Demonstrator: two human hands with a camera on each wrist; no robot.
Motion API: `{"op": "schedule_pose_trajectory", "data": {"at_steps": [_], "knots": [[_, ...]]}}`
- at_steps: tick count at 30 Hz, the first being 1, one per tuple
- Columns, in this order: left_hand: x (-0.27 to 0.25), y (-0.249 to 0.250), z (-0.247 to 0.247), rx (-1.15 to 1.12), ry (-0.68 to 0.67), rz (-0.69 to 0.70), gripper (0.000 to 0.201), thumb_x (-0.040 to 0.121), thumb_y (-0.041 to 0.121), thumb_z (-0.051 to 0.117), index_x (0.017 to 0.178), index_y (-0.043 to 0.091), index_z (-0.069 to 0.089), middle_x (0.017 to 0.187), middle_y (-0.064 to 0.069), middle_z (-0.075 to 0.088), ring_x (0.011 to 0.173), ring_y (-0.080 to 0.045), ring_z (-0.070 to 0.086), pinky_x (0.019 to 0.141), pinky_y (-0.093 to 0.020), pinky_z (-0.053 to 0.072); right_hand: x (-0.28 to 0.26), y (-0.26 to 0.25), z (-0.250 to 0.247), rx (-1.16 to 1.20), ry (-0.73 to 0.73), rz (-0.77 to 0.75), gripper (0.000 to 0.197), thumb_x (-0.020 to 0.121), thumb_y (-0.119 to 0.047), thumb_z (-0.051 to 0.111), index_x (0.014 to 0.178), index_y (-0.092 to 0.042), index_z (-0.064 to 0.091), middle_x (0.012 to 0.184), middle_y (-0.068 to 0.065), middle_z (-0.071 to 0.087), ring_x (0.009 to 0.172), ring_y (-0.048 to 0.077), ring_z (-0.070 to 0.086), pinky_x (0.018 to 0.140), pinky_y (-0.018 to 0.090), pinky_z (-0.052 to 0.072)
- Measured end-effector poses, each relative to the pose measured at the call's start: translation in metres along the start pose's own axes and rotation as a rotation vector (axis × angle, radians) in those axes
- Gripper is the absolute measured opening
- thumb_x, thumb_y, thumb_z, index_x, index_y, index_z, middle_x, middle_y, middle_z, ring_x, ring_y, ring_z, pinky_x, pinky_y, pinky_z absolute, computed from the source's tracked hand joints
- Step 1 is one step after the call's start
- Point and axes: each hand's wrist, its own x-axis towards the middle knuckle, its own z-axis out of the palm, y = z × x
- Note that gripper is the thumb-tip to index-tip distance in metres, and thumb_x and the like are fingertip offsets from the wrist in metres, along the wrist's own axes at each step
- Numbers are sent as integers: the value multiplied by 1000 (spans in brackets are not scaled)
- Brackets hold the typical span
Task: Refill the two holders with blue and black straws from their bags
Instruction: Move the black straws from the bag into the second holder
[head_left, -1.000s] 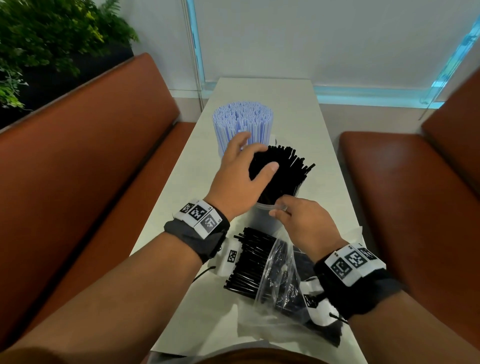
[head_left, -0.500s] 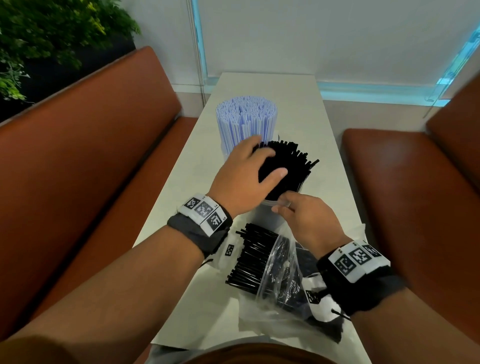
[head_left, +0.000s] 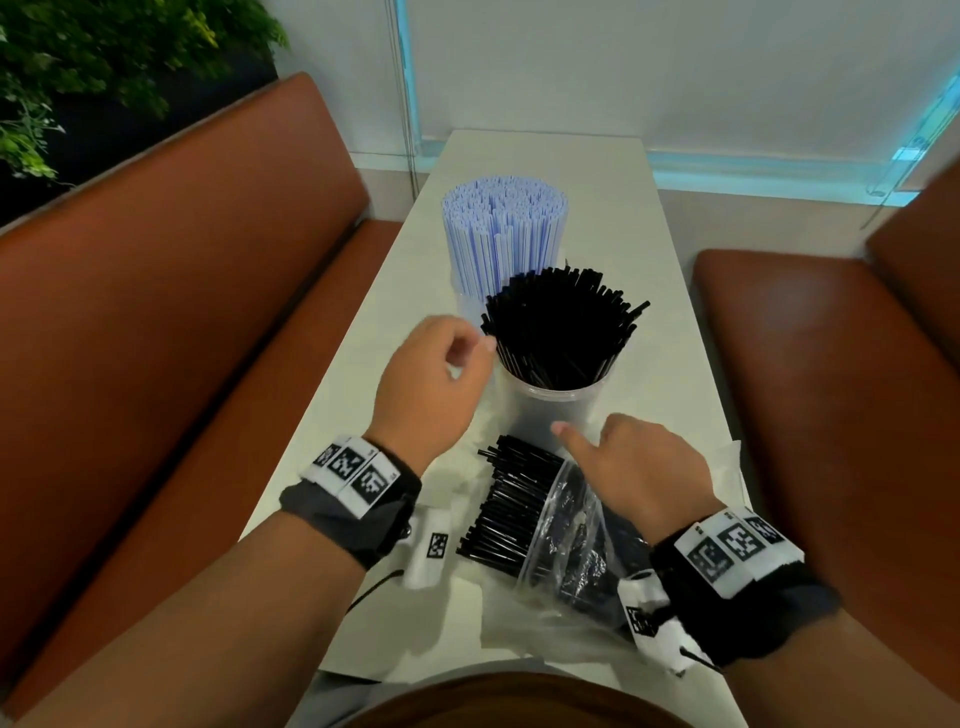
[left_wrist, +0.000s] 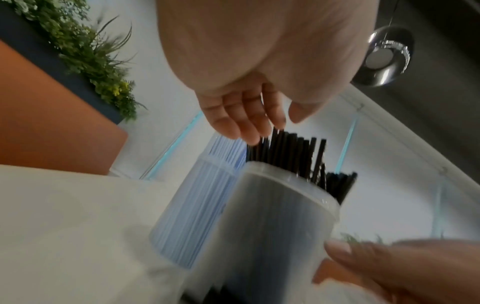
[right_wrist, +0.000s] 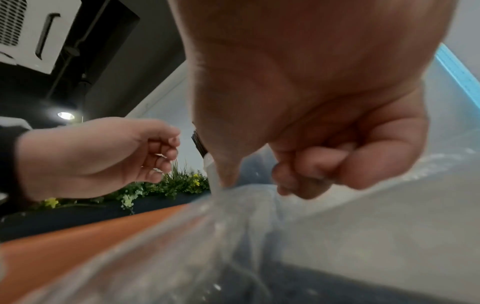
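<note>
A clear holder (head_left: 550, 410) packed with black straws (head_left: 561, 332) stands mid-table, and its straws fan out to the right. Behind it a second holder is full of blue straws (head_left: 504, 228). My left hand (head_left: 436, 374) hovers just left of the black straws with relaxed fingers (left_wrist: 244, 119) and holds nothing. My right hand (head_left: 639, 467) is over the mouth of a clear bag (head_left: 571, 530). Its fingers (right_wrist: 311, 162) are curled into the palm and its thumb points at the holder's base. More black straws (head_left: 509, 509) stick out of the bag.
The narrow white table (head_left: 665, 291) runs between two brown benches, one on the left (head_left: 182, 312) and one on the right (head_left: 831, 364). Crumpled clear plastic (head_left: 727, 457) lies under my right wrist. A plant (head_left: 104, 67) stands behind the left bench.
My left hand came off the top of the black straws and drew back to their left side. My right hand left the holder's rim and sank toward the bag.
</note>
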Motion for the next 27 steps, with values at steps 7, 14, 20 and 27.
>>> {"op": "schedule_pose_trajectory", "data": {"at_steps": [7, 14, 20, 27], "knots": [[-57, -14, 36, 281, -764, 110, 20, 98, 40, 56, 109, 29, 69, 105, 7, 64, 97, -14, 59, 86, -40, 52, 7, -1, 10, -42, -221, 16, 33, 84, -51, 45, 74, -21, 50, 70, -8, 50, 62, 11, 48, 51, 27, 27], [-57, 3, 72, 361, -889, 380, 36, 94, 16, 60, 126, -1, 61, 126, -17, 58, 112, -34, 54, 98, -41, 45, 3, -4, -3, 116, -249, -102, 31, 94, -41, 41, 72, -22, 52, 74, -5, 56, 76, 21, 56, 60, 33, 36], [-48, 11, 84, 552, -1001, 322, 33, 98, 17, 49, 127, 4, 55, 128, -15, 59, 111, -33, 57, 97, -46, 48, -1, 1, -4, 167, -211, -180, 42, 102, -48, 34, 72, -26, 54, 72, -10, 58, 78, 19, 58, 67, 34, 39], [-44, 1, 80, 598, -867, 389, 38, 97, 27, 56, 132, 12, 54, 125, -7, 60, 112, -27, 56, 93, -39, 45, 1, 7, -1, 145, -124, -120, 38, 96, -54, 40, 69, -29, 50, 69, -10, 59, 68, 12, 57, 57, 29, 36]]}}
